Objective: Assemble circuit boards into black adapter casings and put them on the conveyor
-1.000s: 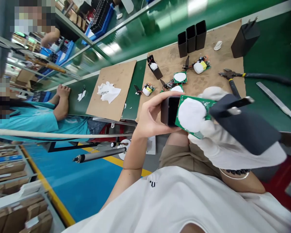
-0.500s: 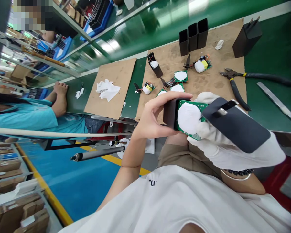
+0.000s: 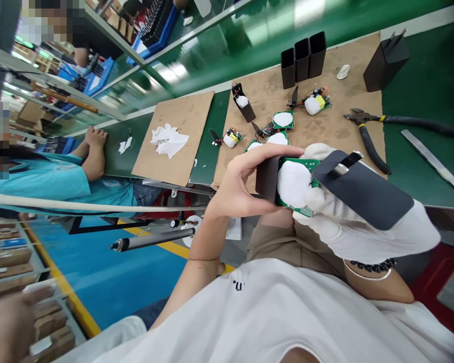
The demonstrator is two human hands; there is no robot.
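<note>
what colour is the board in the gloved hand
The circuit board is green with a white pad on it; head view shows it best.

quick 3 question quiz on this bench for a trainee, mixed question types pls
1. True or false: the gloved right hand holds a green circuit board.
2. The left hand holds: A) a black housing B) a screwdriver C) a cup
3. How many open black sleeves stand together at the far edge of the cardboard?
Key: 1 true; 2 A; 3 three.
</note>
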